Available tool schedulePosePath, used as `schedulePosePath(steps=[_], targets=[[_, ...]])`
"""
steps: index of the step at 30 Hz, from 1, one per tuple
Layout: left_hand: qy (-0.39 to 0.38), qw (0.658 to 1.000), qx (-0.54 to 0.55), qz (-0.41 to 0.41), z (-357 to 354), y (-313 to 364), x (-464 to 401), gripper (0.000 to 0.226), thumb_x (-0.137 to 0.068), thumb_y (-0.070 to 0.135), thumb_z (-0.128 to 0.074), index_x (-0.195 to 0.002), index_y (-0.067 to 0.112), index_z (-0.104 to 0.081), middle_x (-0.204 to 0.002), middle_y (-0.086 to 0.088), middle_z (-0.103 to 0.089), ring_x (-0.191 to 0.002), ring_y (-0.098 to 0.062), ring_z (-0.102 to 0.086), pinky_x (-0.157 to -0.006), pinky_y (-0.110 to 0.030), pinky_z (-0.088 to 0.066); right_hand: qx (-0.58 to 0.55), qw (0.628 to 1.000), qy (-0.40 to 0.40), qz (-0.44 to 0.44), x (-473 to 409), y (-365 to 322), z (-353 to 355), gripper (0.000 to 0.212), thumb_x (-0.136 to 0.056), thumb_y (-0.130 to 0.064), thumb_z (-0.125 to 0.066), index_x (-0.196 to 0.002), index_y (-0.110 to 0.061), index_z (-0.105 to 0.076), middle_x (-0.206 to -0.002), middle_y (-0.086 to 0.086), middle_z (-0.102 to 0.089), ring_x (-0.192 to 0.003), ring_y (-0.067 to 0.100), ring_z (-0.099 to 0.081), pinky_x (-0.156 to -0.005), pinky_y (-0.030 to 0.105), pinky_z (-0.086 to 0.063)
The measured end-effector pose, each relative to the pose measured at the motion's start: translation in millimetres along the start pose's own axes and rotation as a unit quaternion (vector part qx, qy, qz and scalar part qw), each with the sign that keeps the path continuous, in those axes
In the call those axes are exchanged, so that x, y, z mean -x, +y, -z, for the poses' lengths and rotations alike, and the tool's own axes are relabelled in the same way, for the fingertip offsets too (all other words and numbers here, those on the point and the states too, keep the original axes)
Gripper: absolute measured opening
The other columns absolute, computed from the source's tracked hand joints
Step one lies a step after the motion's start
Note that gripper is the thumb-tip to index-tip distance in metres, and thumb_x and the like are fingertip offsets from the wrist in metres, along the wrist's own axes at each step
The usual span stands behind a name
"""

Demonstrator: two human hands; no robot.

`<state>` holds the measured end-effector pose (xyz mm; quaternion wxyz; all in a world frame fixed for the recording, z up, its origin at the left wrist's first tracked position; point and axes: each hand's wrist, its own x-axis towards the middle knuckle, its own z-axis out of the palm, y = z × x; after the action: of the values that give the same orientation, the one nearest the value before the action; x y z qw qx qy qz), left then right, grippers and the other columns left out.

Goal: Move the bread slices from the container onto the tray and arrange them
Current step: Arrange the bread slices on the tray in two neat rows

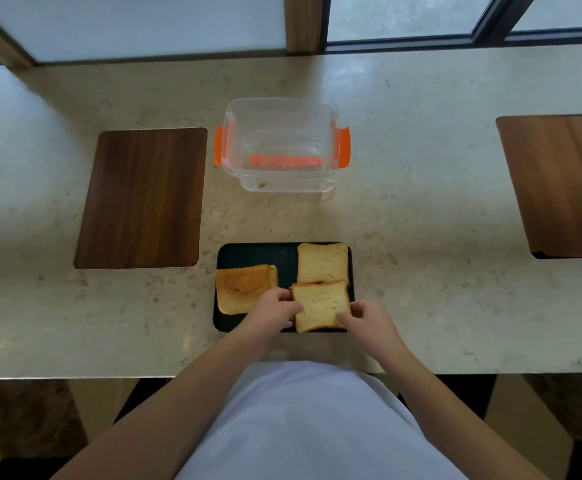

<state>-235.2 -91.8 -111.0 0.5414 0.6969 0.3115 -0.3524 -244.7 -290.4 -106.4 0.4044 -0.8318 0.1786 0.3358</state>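
Low in the middle of the frame, a dark tray [248,254] sits on the pale stone surface [421,220] near its front edge. Both hands grasp one bread slice [320,306] at the tray's lower right: the left hand [275,308] pinches its left edge, and the right hand [369,318] holds its lower right corner. A second slice [322,263] lies flat just above it in the tray's upper right, the two edges touching. On the tray's left side lie browner slices [241,287], stacked and overhanging the tray's left rim. Above the tray, in the centre of the frame, stands the clear container [279,147] with orange clips, holding no bread. Wooden boards lie at the left [140,199] and right [559,185].
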Motion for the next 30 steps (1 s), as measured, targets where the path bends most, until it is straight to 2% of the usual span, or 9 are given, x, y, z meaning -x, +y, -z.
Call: schedulePosePath(steps=[3, 6, 9, 14, 17, 20, 22, 26, 30], targets=[[0.011, 0.999, -0.034, 0.007, -5, -1, 0, 0.059, -0.091, 0.021, -0.069, -0.144, 0.012, -0.046, -0.134, -0.007, -0.058, -0.107, -0.02, -0.061, -0.089, -0.034, -0.056, 0.049, 0.999, -0.004, 0.0, 1, 1, 1, 0.019, -0.091, -0.034, -0.063, -0.106, -0.023, -0.062, -0.084, -0.014, -0.062, -0.078, 0.003, -0.06, -0.062, 0.027, -0.05], [0.0, 0.998, -0.068, 0.005, -7, -2, 1, 0.06, -0.088, 0.021, -0.071, -0.143, 0.016, -0.047, -0.133, -0.005, -0.059, -0.108, -0.019, -0.061, -0.093, -0.04, -0.056, 0.077, 0.997, -0.021, -0.019, 2, 5, 1, 0.027, -0.089, -0.033, -0.063, -0.103, -0.011, -0.068, -0.089, 0.003, -0.071, -0.081, 0.017, -0.067, -0.074, 0.04, -0.057], [-0.014, 0.997, -0.071, 0.005, -5, -5, 2, 0.067, -0.085, 0.017, -0.074, -0.146, 0.019, -0.044, -0.127, -0.003, -0.06, -0.106, -0.018, -0.062, -0.088, -0.036, -0.057, 0.074, 0.997, -0.02, -0.02, 4, 7, 2, 0.03, -0.087, -0.031, -0.061, -0.103, -0.008, -0.068, -0.099, 0.013, -0.073, -0.09, 0.025, -0.069, -0.08, 0.045, -0.057], [-0.015, 0.997, -0.07, -0.012, -5, -6, 2, 0.07, -0.085, 0.016, -0.072, -0.148, 0.024, -0.041, -0.109, 0.002, -0.06, -0.096, -0.017, -0.064, -0.083, -0.035, -0.058, 0.041, 0.999, 0.002, 0.002, 4, 3, 2, 0.019, -0.087, -0.028, -0.06, -0.094, -0.013, -0.067, -0.079, -0.003, -0.069, -0.069, 0.011, -0.062, -0.063, 0.033, -0.052], [0.013, 0.993, -0.116, -0.031, -7, -9, 4, 0.072, -0.085, 0.017, -0.073, -0.148, 0.023, -0.039, -0.11, 0.003, -0.059, -0.094, -0.013, -0.062, -0.074, -0.028, -0.054, 0.058, 0.998, 0.006, 0.01, 3, 3, 1, 0.018, -0.087, -0.027, -0.061, -0.096, -0.014, -0.068, -0.086, 0.002, -0.072, -0.077, 0.016, -0.067, -0.069, 0.038, -0.057], [0.087, 0.935, -0.316, -0.133, -11, -14, 11, 0.059, -0.085, 0.023, -0.074, -0.137, 0.019, -0.047, -0.116, 0.001, -0.064, -0.095, -0.012, -0.062, -0.073, -0.027, -0.053, 0.145, 0.988, 0.032, 0.029, 5, 10, 0, 0.036, -0.087, -0.031, -0.066, -0.119, -0.015, -0.063, -0.113, 0.002, -0.068, -0.097, 0.019, -0.066, -0.072, 0.036, -0.054], [0.099, 0.89, -0.406, -0.183, -13, -17, 14, 0.045, -0.085, 0.03, -0.073, -0.122, 0.019, -0.051, -0.1, 0.001, -0.068, -0.083, -0.015, -0.064, -0.068, -0.034, -0.057, 0.18, 0.982, 0.039, 0.046, 5, 17, 2, 0.046, -0.089, -0.037, -0.068, -0.13, -0.02, -0.057, -0.123, -0.001, -0.06, -0.1, 0.016, -0.061, -0.071, 0.029, -0.046], [0.102, 0.86, -0.462, -0.189, -13, -15, 14, 0.039, -0.085, 0.036, -0.073, -0.11, 0.019, -0.048, -0.086, 0.001, -0.066, -0.073, -0.017, -0.063, -0.06, -0.034, -0.054, 0.201, 0.976, 0.04, 0.075, 5, 27, 4, 0.033, -0.09, -0.036, -0.07, -0.119, -0.023, -0.058, -0.111, -0.006, -0.06, -0.087, 0.012, -0.059, -0.07, 0.028, -0.049], [0.1, 0.857, -0.468, -0.191, -14, -13, 12, 0.034, -0.087, 0.035, -0.072, -0.104, 0.019, -0.047, -0.085, -0.001, -0.067, -0.072, -0.019, -0.065, -0.063, -0.038, -0.057, 0.199, 0.976, 0.042, 0.077, 1, 28, 3, 0.027, -0.091, -0.031, -0.069, -0.114, -0.022, -0.059, -0.095, -0.009, -0.06, -0.081, 0.013, -0.059, -0.066, 0.03, -0.048]])
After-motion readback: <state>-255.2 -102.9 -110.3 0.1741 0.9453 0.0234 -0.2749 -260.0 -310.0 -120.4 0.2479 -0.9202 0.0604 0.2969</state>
